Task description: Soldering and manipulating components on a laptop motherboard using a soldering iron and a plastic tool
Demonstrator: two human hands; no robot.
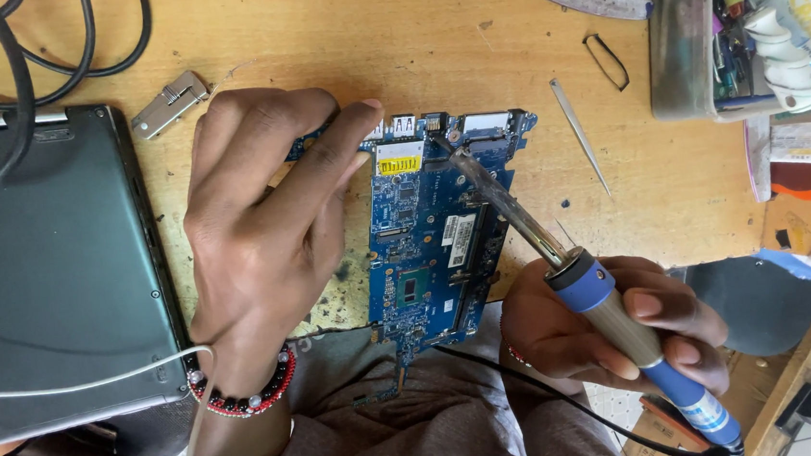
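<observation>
One blue circuit board (435, 230) lies on the tabletop (467, 30). The left hand (261, 230) presses it with flat, spread fingers (341, 141); the right hand (616, 327) grips one soldering iron (584, 286), its tip touching the board's top edge.

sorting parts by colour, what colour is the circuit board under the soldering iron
Blue, with a yellow label, on the circuit board; the head view shows it.

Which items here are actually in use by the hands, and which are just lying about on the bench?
In use:
- blue circuit board, steadied by the left hand
- soldering iron, gripped by the right hand, tip at the board's top edge

Lying about:
- dark laptop case
- metal hinge piece
- tweezers
- black cables
- cluttered parts tray
</observation>
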